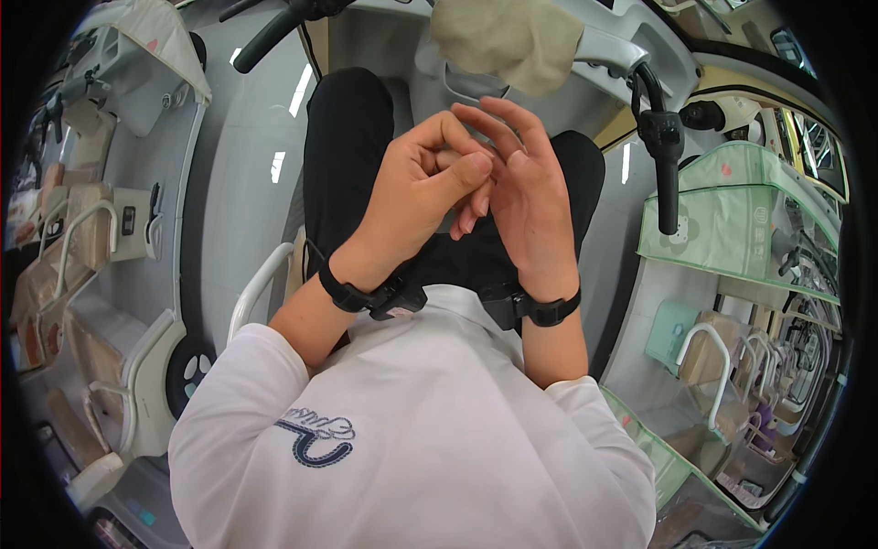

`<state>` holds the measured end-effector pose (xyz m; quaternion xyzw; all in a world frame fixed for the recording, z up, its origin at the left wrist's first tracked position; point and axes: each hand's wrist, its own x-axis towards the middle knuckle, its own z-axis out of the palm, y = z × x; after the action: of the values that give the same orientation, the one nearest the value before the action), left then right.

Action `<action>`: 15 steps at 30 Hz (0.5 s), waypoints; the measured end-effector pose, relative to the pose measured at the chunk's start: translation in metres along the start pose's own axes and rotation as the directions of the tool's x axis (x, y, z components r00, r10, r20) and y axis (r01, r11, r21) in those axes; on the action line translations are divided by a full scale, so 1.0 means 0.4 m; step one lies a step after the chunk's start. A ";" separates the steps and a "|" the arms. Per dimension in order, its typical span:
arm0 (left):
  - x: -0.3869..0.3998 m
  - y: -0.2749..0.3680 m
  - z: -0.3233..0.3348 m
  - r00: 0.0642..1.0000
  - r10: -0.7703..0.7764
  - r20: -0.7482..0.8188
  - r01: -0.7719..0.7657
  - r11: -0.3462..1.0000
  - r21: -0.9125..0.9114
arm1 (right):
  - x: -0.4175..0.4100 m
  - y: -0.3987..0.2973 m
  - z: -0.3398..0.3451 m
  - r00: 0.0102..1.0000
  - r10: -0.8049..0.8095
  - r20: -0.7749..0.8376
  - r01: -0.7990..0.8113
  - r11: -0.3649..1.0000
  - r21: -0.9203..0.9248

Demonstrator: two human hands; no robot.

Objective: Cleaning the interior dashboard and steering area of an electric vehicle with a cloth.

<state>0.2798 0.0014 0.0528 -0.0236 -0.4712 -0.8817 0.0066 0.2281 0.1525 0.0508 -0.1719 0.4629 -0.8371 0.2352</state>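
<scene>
My left hand point(418, 189) and my right hand point(531, 199) meet in front of my lap, above my black trousers point(353, 123). The left thumb lies over its bent index finger, against the right hand's fingers. Whether something small sits between the fingertips is hidden. The right palm faces up toward me, its upper fingers spread and nothing visible on the palm. Each wrist wears a black strap with a black box: one box point(399, 298) on the left wrist, another point(504, 305) on the right.
I sit on a grey scooter-type vehicle with a left handlebar grip point(267, 42), a right grip point(667, 182) and a beige cover point(507, 44) between them. A white armrest point(254, 295) stands at my left. Vehicles with seats point(96, 370) and a green-edged cover point(713, 233) flank me.
</scene>
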 end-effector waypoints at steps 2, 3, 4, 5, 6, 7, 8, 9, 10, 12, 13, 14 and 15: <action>0.000 0.009 0.003 0.999 -0.023 0.030 0.024 0.999 -0.026 | -0.004 -0.013 0.002 0.991 0.086 0.107 -0.098 0.989 0.111; -0.007 0.010 0.007 0.999 -0.014 0.048 0.016 0.999 -0.038 | -0.009 -0.020 0.003 0.990 0.093 0.103 -0.104 0.988 0.116; -0.015 0.012 0.009 0.998 -0.005 0.067 0.009 0.999 -0.049 | -0.014 -0.027 0.003 0.979 0.136 0.150 -0.157 0.978 0.139; -0.025 0.016 0.011 0.998 -0.013 0.061 0.016 0.999 -0.050 | -0.020 -0.034 0.006 0.964 0.177 0.198 -0.210 0.965 0.160; -0.025 0.025 0.011 0.987 -0.070 0.144 0.087 0.990 -0.113 | -0.020 -0.044 0.012 0.964 0.179 0.196 -0.212 0.963 0.166; -0.026 0.033 0.012 0.966 -0.120 0.228 0.161 0.972 -0.170 | -0.021 -0.054 0.019 0.961 0.183 0.205 -0.204 0.975 0.086; -0.029 0.039 0.015 0.955 -0.175 0.241 0.230 0.946 -0.226 | -0.022 -0.061 0.023 0.958 0.189 0.215 -0.194 0.981 0.006; -0.034 0.041 0.013 0.953 -0.186 0.237 0.241 0.944 -0.227 | -0.027 -0.062 0.021 0.959 0.193 0.208 -0.201 0.980 0.014; -0.036 0.045 0.006 0.931 -0.238 0.278 0.302 0.928 -0.219 | -0.029 -0.063 0.013 0.949 0.172 0.264 -0.174 0.985 -0.018; -0.028 0.059 -0.001 0.887 -0.328 0.325 0.401 0.896 -0.191 | -0.025 -0.068 -0.004 0.937 0.145 0.318 -0.160 0.987 0.020; -0.037 0.060 -0.002 0.885 -0.336 0.322 0.409 0.892 -0.194 | -0.034 -0.068 -0.006 0.938 0.150 0.312 -0.166 0.986 0.025; -0.049 0.060 -0.003 0.852 -0.391 0.348 0.469 0.866 -0.173 | -0.045 -0.067 -0.007 0.943 0.167 0.289 -0.178 0.984 0.014; -0.055 0.062 -0.002 0.816 -0.442 0.374 0.523 0.839 -0.149 | -0.051 -0.069 -0.008 0.946 0.181 0.268 -0.188 0.982 0.001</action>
<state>0.3027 -0.0132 0.0720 -0.0480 -0.3433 -0.8890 -0.2992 0.2370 0.1786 0.0712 -0.2356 0.4301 -0.7867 0.3749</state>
